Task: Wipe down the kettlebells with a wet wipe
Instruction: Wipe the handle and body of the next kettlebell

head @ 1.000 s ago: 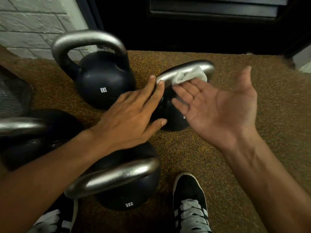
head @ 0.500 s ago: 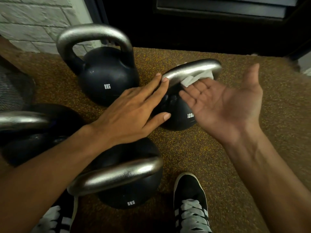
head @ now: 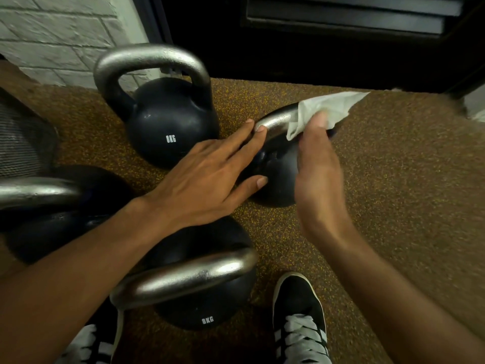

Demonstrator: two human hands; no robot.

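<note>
Four black kettlebells are sitting on a speckled brown gym floor (head: 393, 193) as we are wiping one down. Our left hand (head: 210, 179) is lying released, fingers straight, with fingertips touching the silver handle (head: 275, 122) and the round body of the right kettlebell (head: 278, 177). Our right hand (head: 317, 174), blurred, is grasping a white wet wipe (head: 328, 109), the thumb pinning it over that handle while a loose corner is sticking out to the right. A rear kettlebell (head: 170, 127) marked 8KG is standing upright beside it. A near kettlebell (head: 204, 292) is sitting under our left forearm and a left kettlebell (head: 39, 206) is lying at the frame's edge. A black shoe (head: 299, 303) with white laces is showing below.
</note>
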